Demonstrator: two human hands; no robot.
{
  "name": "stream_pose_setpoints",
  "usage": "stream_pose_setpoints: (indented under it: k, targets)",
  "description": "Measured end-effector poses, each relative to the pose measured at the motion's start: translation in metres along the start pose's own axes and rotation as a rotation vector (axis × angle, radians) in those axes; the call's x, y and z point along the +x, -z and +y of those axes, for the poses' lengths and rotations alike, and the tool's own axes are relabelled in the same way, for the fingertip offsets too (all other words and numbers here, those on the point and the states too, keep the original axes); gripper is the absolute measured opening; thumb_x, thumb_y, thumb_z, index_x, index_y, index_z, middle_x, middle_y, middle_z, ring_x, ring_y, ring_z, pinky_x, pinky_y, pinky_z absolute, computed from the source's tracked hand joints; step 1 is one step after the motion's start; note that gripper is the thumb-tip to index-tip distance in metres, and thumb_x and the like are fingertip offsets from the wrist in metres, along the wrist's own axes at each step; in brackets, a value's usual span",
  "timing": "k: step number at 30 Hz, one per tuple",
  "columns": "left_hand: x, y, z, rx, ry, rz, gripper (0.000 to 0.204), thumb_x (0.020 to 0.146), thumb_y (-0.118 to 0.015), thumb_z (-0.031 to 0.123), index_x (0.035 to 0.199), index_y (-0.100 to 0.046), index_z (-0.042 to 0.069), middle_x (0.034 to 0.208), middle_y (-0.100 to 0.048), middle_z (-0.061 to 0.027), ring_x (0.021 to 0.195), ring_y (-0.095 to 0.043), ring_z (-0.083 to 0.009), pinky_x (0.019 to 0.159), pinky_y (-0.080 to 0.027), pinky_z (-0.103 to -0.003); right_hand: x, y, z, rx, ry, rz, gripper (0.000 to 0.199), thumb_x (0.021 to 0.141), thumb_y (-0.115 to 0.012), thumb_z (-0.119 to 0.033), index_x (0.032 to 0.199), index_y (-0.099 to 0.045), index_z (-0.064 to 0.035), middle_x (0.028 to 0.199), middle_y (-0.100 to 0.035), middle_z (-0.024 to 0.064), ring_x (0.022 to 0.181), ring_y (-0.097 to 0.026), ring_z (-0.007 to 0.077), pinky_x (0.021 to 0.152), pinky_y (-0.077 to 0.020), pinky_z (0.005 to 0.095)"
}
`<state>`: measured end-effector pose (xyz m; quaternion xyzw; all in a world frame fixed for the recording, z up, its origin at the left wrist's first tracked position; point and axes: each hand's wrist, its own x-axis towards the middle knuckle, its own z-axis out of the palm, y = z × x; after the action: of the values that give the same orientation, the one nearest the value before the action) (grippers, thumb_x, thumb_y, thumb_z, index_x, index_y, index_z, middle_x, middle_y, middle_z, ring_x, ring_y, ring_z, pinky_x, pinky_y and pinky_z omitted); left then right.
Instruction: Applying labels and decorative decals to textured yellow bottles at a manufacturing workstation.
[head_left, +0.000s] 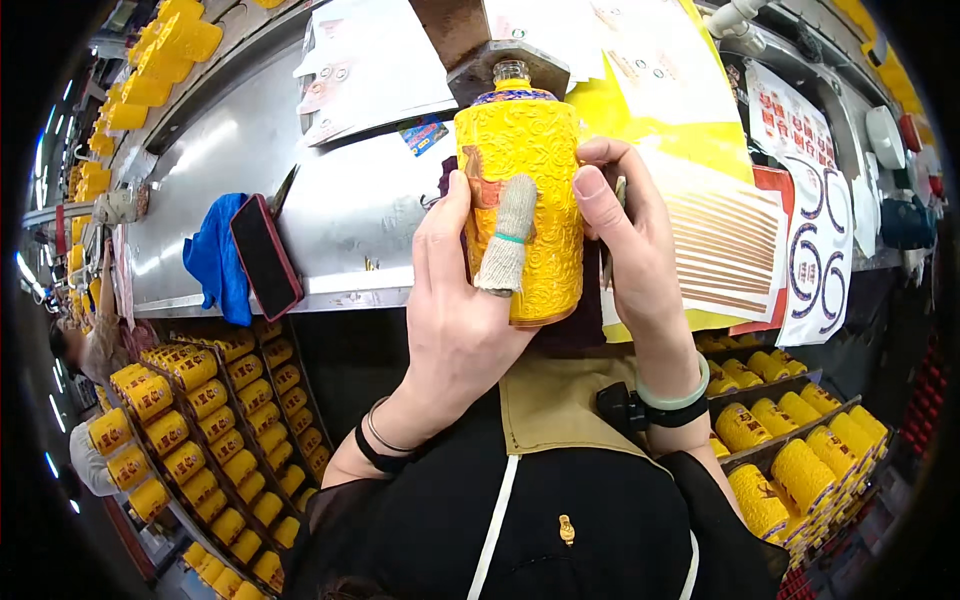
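I have the yellow embossed bottle [522,190] upright between both hands, lifted in front of the steel desk [300,200], its clear glass neck pointing up at the metal bracket [500,60] just above it. My left hand [455,300] wraps the bottle's left side, and its index finger — sheathed in a knitted finger cot [508,235] — lies flat across the front of the relief, which reads to me as a way to press or rub the surface without leaving skin marks. My right hand [625,240] clamps the bottle's right side with the thumb on the front; its fingers seem also to pinch something thin and dark behind the bottle, though I cannot make out what. So both sets of fingers are closed on the bottle, steadying it from opposite sides.

Left of the bottle, a phone in a red case [265,255] rests on a blue cloth [212,262] on the desk. Right of it lie printed label sheets [740,240]. Below the bottle, on either side of my apron, trays of yellow bottles [200,420] crowd in close — little room to lower anything without knocking them.
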<state>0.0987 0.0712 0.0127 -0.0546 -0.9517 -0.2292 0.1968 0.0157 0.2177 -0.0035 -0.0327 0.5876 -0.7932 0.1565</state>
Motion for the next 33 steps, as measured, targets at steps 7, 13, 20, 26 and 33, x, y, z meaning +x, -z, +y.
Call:
stream_pose_setpoints:
  k: [7, 13, 20, 26, 33]
  targets:
    - [-0.005, -0.006, -0.009, -0.055, -0.011, 0.085, 0.104, 0.064, -0.098, 0.027, 0.148, -0.047, -0.007, 0.145, -0.05, -0.0242, 0.127, -0.056, -0.0402, 0.106, -0.047, -0.046, -0.001, 0.002, -0.003, -0.029, 0.014, -0.032, 0.036, 0.101, -0.072, -0.028, 0.121, -0.055, -0.0031, 0.097, -0.049, -0.0034, 0.089, -0.045, 0.0053, 0.081, -0.0386, 0.0198]
    - [-0.019, -0.015, -0.019, -0.231, 0.079, 0.084, 0.105, 0.065, -0.097, 0.022, 0.148, -0.041, -0.012, 0.146, -0.048, -0.0286, 0.129, -0.053, -0.0441, 0.108, -0.047, -0.048, 0.01, 0.014, -0.034, -0.389, 0.22, -0.133, 0.03, 0.108, -0.048, -0.011, 0.135, -0.052, 0.0009, 0.114, -0.059, 0.0055, 0.103, -0.054, 0.0104, 0.093, -0.0456, 0.0244]
    - [-0.025, -0.026, -0.026, -0.37, 0.115, 0.096, 0.093, 0.07, -0.096, 0.015, 0.146, -0.046, -0.007, 0.125, -0.064, -0.0225, 0.112, -0.068, -0.0354, 0.096, -0.056, -0.042, 0.011, 0.022, -0.049, -1.157, 1.158, -0.304, 0.028, 0.076, -0.072, -0.009, 0.104, -0.076, -0.0092, 0.107, -0.075, 0.0015, 0.095, -0.067, 0.0209, 0.087, -0.0514, 0.0375]
    - [-0.027, -0.026, -0.028, -0.424, 0.154, 0.035, 0.093, 0.07, -0.095, 0.014, 0.146, -0.046, -0.01, 0.137, -0.058, -0.0258, 0.125, -0.06, -0.0409, 0.106, -0.05, -0.045, -0.004, 0.02, -0.049, -1.033, 0.972, -0.374, 0.033, 0.08, -0.072, -0.007, 0.113, -0.074, -0.0077, 0.101, -0.072, 0.0069, 0.091, -0.066, 0.0257, 0.081, -0.0523, 0.0389]
    - [-0.031, -0.029, -0.027, -0.529, 0.257, 0.035, 0.093, 0.074, -0.092, 0.01, 0.149, -0.041, -0.011, 0.135, -0.059, -0.0244, 0.123, -0.061, -0.0378, 0.104, -0.051, -0.042, 0.032, 0.012, -0.054, -1.102, 1.122, -0.062, 0.029, 0.081, -0.072, -0.001, 0.109, -0.076, -0.0076, 0.101, -0.074, 0.0058, 0.085, -0.063, 0.0254, 0.077, -0.0503, 0.0383]
